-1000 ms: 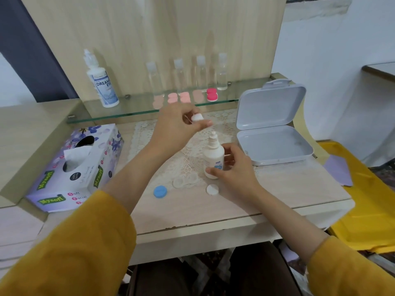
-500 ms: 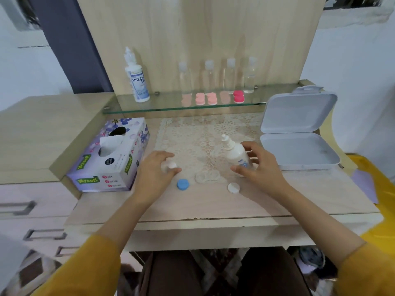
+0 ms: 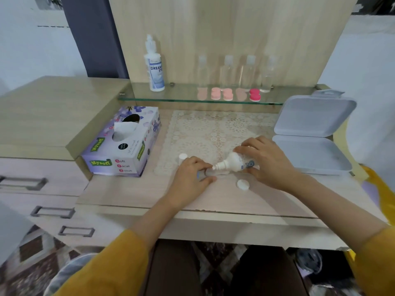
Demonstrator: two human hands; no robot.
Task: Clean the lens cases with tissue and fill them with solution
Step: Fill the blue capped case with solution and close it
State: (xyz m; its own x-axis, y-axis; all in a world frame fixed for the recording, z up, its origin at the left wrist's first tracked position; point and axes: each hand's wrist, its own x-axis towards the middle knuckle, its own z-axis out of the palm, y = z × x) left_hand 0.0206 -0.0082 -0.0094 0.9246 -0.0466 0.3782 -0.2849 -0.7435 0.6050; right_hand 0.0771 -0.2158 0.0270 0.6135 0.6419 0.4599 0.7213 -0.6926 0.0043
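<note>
My right hand (image 3: 269, 161) grips a small white solution bottle (image 3: 235, 162), tipped on its side with the nozzle pointing left and down. The nozzle tip is just above a clear lens case (image 3: 217, 173) on the table. My left hand (image 3: 190, 177) holds that case at its left end between thumb and fingers. A bit of the blue lid (image 3: 198, 175) shows under the left fingers. The bottle's small white cap (image 3: 182, 156) stands behind my left hand. A white round lid (image 3: 243, 185) lies in front of my right hand. The tissue box (image 3: 121, 144) stands to the left.
A glass shelf (image 3: 183, 97) at the back carries a large solution bottle (image 3: 155, 65), several clear bottles (image 3: 228, 71) and pink lens cases (image 3: 227, 94). An open white plastic box (image 3: 310, 154) sits at the right. A lace mat (image 3: 213, 133) covers the table's middle. Drawers are at the left.
My left hand set the small cap down and moved right onto the lens case. My right hand tipped the bottle from upright over to the left, nozzle down at the case.
</note>
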